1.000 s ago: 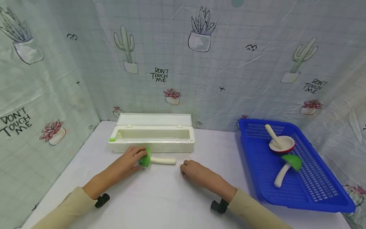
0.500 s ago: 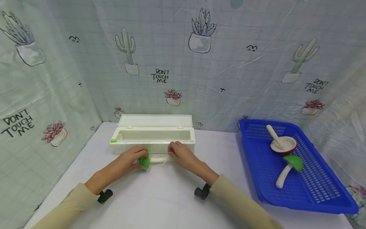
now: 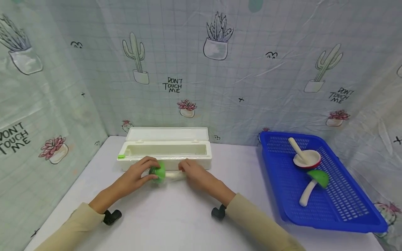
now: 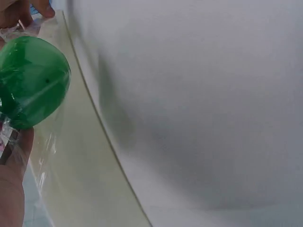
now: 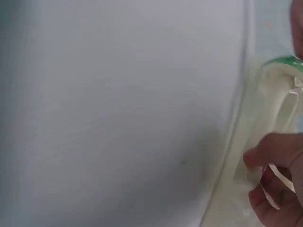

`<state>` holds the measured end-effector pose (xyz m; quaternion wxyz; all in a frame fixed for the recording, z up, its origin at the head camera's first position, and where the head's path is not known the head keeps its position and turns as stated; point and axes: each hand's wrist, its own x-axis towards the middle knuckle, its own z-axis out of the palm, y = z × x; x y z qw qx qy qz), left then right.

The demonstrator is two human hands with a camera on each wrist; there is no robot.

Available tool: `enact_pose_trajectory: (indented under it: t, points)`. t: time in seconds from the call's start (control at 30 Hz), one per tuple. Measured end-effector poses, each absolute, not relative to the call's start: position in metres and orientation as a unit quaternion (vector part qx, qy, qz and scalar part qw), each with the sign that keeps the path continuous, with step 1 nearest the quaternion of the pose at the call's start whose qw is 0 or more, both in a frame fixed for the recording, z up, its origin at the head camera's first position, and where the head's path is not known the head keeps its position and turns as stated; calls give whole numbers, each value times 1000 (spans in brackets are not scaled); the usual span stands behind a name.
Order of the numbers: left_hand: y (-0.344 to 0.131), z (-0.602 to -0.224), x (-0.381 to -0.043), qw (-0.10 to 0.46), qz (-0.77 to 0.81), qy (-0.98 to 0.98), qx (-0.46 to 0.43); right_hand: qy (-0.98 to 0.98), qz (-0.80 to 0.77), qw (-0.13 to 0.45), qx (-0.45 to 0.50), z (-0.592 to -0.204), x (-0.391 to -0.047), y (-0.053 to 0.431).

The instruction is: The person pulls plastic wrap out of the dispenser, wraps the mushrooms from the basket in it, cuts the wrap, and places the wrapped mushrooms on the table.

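Observation:
A ladle with a green bowl and an off-white handle lies across in front of the white box, with clear plastic film around it. My left hand holds the bowl end between thumb and fingers. At the handle end, my right hand pinches the film-covered handle. The left wrist view shows creased clear film over the green bowl's rounded back. In the right wrist view, thumb and fingertips of the right hand meet at the handle's end.
The long white box stands behind the hands with its lid raised and a green tab at its left. On the right, a blue basket holds a red-and-white ladle and another green ladle.
My right hand has moved left and away from me, from the table beyond the handle onto its end. The left hand stays at the bowl, which has turned slightly.

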<state>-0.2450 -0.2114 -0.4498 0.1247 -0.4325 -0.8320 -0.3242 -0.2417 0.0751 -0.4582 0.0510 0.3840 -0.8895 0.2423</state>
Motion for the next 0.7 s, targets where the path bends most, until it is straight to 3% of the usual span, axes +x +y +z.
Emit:
enact_pose_trajectory:
  t: [0.27,0.53,0.7]
  points:
    - [-211,-422,-245,81,-410,-866,-273,-869,335,101,351,-430,-244,83]
    - [-215,-401,-260,52,-424,-850,-309,-826,403,125,374,-406,-269,92]
    - [-216,-395,-272,57,-388,-881,-265,-817,431,122,362,-395,-283,93]
